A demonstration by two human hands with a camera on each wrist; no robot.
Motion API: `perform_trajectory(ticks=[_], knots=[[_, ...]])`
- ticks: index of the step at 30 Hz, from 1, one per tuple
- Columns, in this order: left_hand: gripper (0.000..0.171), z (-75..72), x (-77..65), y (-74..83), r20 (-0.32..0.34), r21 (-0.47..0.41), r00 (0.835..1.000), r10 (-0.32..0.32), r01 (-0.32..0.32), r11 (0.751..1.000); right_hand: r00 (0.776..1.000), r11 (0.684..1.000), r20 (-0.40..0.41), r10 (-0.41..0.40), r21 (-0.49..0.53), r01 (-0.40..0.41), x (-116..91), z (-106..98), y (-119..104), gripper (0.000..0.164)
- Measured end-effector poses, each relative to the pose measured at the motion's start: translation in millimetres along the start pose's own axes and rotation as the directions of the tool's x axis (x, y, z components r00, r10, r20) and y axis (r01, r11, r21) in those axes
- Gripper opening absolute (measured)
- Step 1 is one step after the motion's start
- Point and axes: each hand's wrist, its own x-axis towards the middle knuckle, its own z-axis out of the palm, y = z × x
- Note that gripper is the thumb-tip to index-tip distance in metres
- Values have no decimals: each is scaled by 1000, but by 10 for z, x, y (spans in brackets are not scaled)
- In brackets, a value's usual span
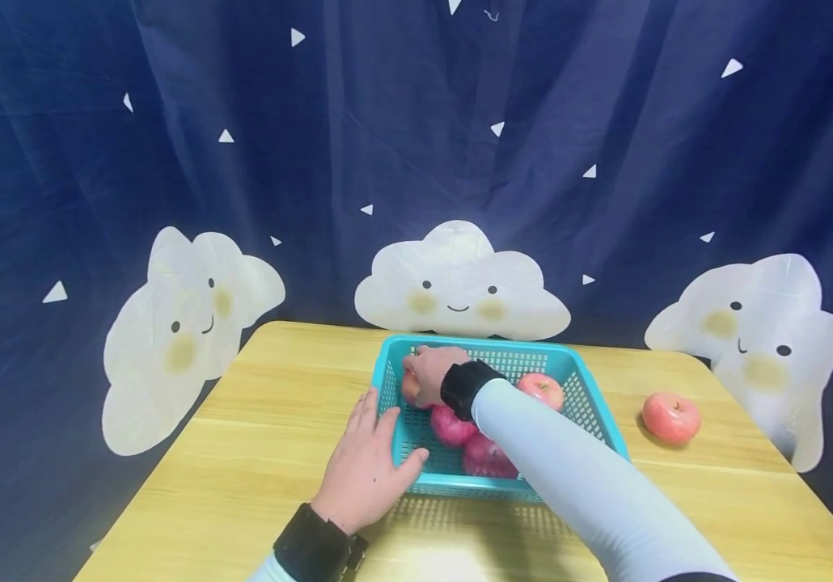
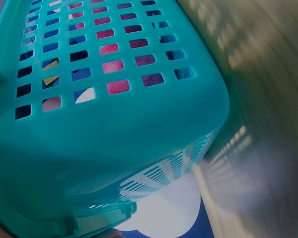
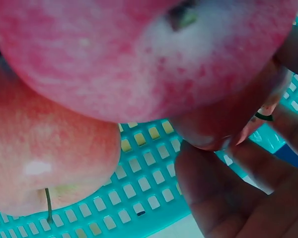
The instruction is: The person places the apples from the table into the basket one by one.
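Observation:
A teal plastic basket [image 1: 504, 482] stands on the wooden table with apples inside. My right hand [image 1: 440, 373] reaches into its back left part and grips a red apple [image 1: 411, 390]. In the right wrist view, fingertips [image 3: 198, 173] lie against this darker apple [image 3: 208, 131], partly hidden by a large pink apple [image 3: 114, 59]. Two deep-pink round fruits [image 1: 488, 457] lie in the front part, and a lighter apple [image 1: 542, 390] sits to the right. My left hand [image 1: 364, 473] rests at the basket's front left corner, fingers straight along the left side, thumb over the front rim.
A single red apple [image 1: 671, 418] sits on the table [image 1: 300, 404] to the right of the basket. Behind the table hangs a dark blue curtain [image 1: 416, 121] with white clouds and triangles. My right forearm [image 1: 577, 469] crosses over the basket's front right rim.

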Motion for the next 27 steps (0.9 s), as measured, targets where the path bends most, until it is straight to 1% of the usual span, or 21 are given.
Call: perform_trajectory(ticks=[4,10,14,18,23,27], knots=[[73,-7,1,9,-2,1,1000,-1,1,1000,1000,1000,-11,-28,-3,28,10,29,-17,49],[73,-10,1,24,-5,0,1000,4,-4,1000,1000,1000,4,-17,-1,17,-9,36,-48,50],[72,-3,-6,27,-11,-9,1000,11,-11,1000,999,1000,24,-27,14,26,-49,36,-58,52],[71,-2,-3,27,-13,-6,1000,10,-10,1000,1000,999,8,-30,22,29,-79,40,-48,53],[70,-15,4,32,-21,-4,1000,11,-11,1000,1000,998,-29,-11,67,13,-135,20,12,54],[72,-20,-2,33,-19,-4,1000,12,-12,1000,1000,993,-28,12,114,-9,-232,-29,91,51]])
